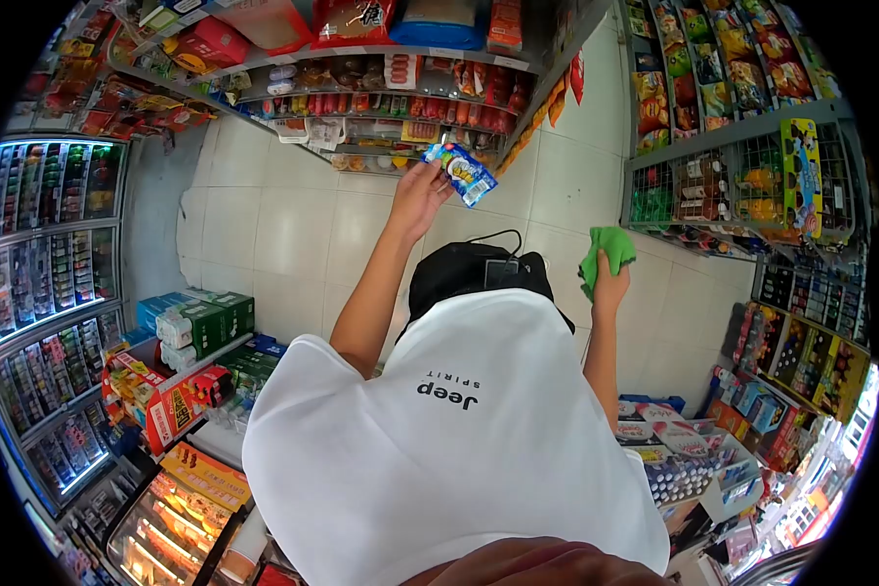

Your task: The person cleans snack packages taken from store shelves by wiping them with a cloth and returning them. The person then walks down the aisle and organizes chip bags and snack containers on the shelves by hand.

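Observation:
My left hand (422,200) pinches a small blue snack packet (467,176) by its upper left end, holding it out in front of the lower shelves. The packet has white and yellow print and a barcode patch. Over on the right, my right hand (609,286) grips a bunched green cloth (606,256), whose loose part spreads above and to the left of the fingers. Both hands are in the air, well apart. The packet partly covers the fingertips behind it.
Ahead stands a shelf unit (439,54) stocked with packaged food. On the right are snack racks with a wire basket (737,186). Drink coolers (54,264) line the left; stacked drink cartons (205,327) stand nearer. Pale floor tiles (293,230) lie between them.

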Tool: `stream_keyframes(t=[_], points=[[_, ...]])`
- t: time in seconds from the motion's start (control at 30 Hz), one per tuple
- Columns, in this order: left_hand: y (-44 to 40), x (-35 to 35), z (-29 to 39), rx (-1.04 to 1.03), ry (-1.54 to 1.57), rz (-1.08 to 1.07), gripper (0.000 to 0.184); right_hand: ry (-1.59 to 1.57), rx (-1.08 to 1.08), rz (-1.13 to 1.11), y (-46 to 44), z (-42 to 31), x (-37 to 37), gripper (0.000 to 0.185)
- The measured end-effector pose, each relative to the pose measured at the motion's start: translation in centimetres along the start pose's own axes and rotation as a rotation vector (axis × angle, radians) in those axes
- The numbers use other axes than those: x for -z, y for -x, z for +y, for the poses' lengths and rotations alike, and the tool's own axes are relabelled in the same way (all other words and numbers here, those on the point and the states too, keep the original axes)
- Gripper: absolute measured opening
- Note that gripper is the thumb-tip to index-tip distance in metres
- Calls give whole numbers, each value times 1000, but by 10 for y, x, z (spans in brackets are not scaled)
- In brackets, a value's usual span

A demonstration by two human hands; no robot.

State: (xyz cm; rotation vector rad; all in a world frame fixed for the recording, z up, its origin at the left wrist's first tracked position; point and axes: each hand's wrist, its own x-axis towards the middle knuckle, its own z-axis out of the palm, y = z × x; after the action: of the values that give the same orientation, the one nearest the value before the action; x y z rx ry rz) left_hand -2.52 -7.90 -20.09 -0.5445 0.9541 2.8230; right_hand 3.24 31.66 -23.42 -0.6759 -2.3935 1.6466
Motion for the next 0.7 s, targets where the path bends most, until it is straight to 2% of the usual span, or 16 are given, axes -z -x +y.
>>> stream_keyframes(t=[0.07,0.13,0.23,0.3,0.33,0.43,0.47,0.53,0.63,0.7], points=[[9,-32,8,-10,-21,-43,25,-32,-7,-28,-5,-46,-13,37],[10,-49,12,-28,-64,-100,33,-48,74,-84,4,-118,-24,36],[18,-83,15,6,-172,-126,35,-20,361,-132,14,-173,-43,31],[20,-104,8,17,-169,-263,35,79,578,-108,18,-206,-57,29],[22,-114,2,25,-166,-335,35,133,684,-93,19,-214,-63,29],[28,-141,-15,-51,-413,-395,35,184,686,-47,14,-213,-82,32],[31,-147,-16,-90,-495,-434,33,167,763,-72,18,-217,-84,33],[33,-149,-19,-136,-448,-443,31,129,905,-129,35,-237,-82,35],[37,-155,-14,-135,-410,-484,28,194,898,-178,25,-242,-67,38],[39,-157,-12,-98,-373,-520,25,217,867,-51,18,-237,-60,41]])
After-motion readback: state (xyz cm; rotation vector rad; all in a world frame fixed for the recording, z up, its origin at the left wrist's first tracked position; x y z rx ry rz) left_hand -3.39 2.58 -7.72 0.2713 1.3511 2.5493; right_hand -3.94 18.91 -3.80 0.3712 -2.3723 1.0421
